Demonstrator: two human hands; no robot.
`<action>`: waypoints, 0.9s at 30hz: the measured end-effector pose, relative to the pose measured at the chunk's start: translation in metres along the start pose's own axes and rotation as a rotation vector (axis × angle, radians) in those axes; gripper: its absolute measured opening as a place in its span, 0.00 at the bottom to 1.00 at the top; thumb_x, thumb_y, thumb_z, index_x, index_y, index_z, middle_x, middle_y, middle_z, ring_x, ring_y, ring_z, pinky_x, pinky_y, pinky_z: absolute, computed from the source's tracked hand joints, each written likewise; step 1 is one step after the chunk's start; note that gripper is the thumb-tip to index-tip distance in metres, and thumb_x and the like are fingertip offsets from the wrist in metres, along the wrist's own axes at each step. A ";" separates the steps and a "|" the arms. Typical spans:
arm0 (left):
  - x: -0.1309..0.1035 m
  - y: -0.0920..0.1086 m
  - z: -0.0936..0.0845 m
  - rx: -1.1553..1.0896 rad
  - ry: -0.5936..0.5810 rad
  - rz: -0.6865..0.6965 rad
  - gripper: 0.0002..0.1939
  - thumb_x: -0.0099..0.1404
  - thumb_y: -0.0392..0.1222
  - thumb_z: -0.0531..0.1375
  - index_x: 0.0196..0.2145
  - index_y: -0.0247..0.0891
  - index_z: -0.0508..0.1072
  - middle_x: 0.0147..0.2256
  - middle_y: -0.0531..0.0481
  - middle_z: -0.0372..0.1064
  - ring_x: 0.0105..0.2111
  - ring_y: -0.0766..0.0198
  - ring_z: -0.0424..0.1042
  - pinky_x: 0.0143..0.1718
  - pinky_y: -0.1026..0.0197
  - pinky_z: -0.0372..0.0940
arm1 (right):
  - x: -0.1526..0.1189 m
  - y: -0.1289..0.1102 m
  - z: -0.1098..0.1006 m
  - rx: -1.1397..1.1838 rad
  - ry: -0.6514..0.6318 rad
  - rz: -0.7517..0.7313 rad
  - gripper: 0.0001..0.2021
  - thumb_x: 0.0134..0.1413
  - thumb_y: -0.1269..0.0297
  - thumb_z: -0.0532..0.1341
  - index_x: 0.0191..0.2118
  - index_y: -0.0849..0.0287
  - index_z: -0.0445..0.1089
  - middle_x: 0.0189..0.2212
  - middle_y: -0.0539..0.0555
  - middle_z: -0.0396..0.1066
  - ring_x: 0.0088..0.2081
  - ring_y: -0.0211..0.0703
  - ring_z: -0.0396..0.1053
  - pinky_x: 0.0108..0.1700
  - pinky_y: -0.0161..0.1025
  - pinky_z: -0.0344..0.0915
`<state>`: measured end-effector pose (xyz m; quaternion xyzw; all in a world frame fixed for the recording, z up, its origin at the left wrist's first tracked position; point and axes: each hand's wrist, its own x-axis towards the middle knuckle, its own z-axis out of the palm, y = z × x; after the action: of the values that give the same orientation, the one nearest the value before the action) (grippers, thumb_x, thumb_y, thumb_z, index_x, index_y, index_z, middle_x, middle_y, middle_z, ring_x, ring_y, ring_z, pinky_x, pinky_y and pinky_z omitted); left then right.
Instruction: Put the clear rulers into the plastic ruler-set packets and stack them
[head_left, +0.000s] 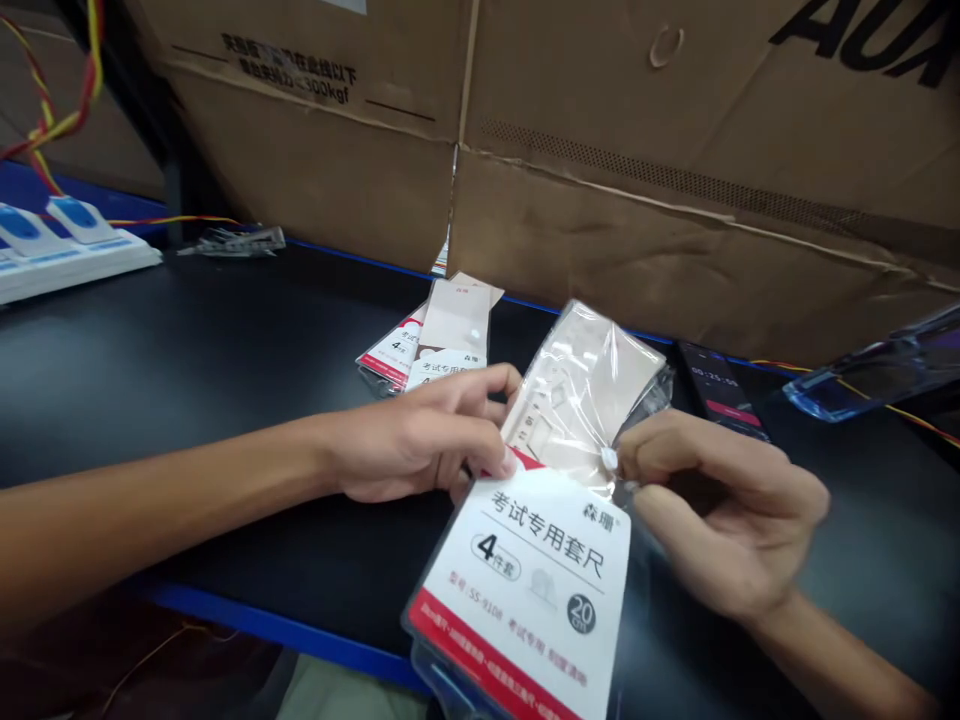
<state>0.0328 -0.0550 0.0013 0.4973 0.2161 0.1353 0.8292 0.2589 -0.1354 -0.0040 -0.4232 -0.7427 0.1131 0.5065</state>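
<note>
A clear plastic package with a white and red card [540, 570] tilts over the front edge of the black table. My left hand [442, 435] grips its left edge, with the thumb on the card. At the package's right side, my right hand [720, 500] pinches the clear film, which is pulled into creases toward the fingertips. The upper part of the package [592, 370] shows a beige backing under the shiny film. Behind my left hand, more packages of the same kind [457, 320] lie overlapped on the table.
A phone [720, 390] showing a timer lies at the right, near a clear blue-edged plastic object [862, 370]. A white power strip [82, 255] sits at the far left. Cardboard [337, 150] stands along the table's back edge.
</note>
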 end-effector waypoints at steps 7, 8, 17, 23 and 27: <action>0.000 0.005 -0.006 0.040 0.052 0.047 0.14 0.62 0.32 0.64 0.43 0.40 0.64 0.37 0.50 0.75 0.33 0.64 0.77 0.26 0.68 0.67 | 0.001 0.016 -0.005 -0.009 0.011 -0.005 0.12 0.48 0.81 0.64 0.33 0.54 0.73 0.29 0.51 0.73 0.31 0.44 0.71 0.30 0.41 0.65; 0.000 0.005 -0.007 0.039 0.060 0.052 0.14 0.63 0.32 0.64 0.42 0.40 0.64 0.38 0.50 0.76 0.35 0.62 0.78 0.27 0.67 0.68 | 0.000 0.018 -0.003 0.001 0.012 0.041 0.12 0.50 0.80 0.65 0.34 0.54 0.73 0.32 0.52 0.74 0.34 0.45 0.72 0.31 0.41 0.66; 0.002 0.005 -0.014 -0.041 0.046 0.137 0.15 0.65 0.30 0.64 0.44 0.41 0.64 0.39 0.50 0.78 0.37 0.62 0.79 0.34 0.62 0.75 | 0.002 0.026 -0.004 0.156 0.107 0.256 0.06 0.58 0.70 0.66 0.40 0.51 0.76 0.41 0.53 0.73 0.35 0.42 0.72 0.28 0.37 0.70; 0.003 0.003 -0.015 0.010 0.038 0.131 0.15 0.66 0.30 0.64 0.45 0.41 0.63 0.41 0.49 0.78 0.38 0.63 0.80 0.34 0.65 0.74 | 0.002 0.029 -0.004 0.235 0.073 0.348 0.07 0.58 0.70 0.66 0.40 0.49 0.77 0.39 0.50 0.74 0.29 0.38 0.71 0.28 0.37 0.70; 0.004 0.002 -0.016 0.038 0.034 0.129 0.15 0.67 0.32 0.64 0.46 0.41 0.63 0.40 0.50 0.78 0.38 0.62 0.80 0.34 0.63 0.75 | 0.002 0.025 -0.002 0.211 0.088 0.399 0.07 0.56 0.68 0.69 0.40 0.49 0.77 0.38 0.50 0.74 0.26 0.37 0.71 0.26 0.36 0.71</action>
<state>0.0278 -0.0397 -0.0041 0.5235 0.2004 0.1928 0.8053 0.2733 -0.1186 -0.0166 -0.5107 -0.6057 0.2694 0.5475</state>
